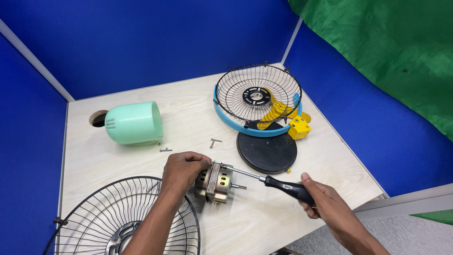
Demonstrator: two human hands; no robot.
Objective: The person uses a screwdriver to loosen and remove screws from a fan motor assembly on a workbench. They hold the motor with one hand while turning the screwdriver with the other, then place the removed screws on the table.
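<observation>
The small fan motor [214,182] looks like dull, brassy stamped metal. The screwdriver [269,181] has a bright steel shaft and a glossy black plastic handle. The mint-green motor cover [134,123] is smooth plastic – softly shiny. Both black wire guards [257,93] are thin coated metal. The round black base plate [267,152] looks matt. The tabletop [188,106] is pale wood with visible grain.

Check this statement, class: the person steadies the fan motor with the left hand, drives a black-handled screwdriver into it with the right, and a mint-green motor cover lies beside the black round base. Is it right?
Not quite. In the head view the mint-green motor cover lies far from the black round base, beside the hole in the table. The left hand does steady the fan motor, and the right hand holds the black-handled screwdriver.
</observation>
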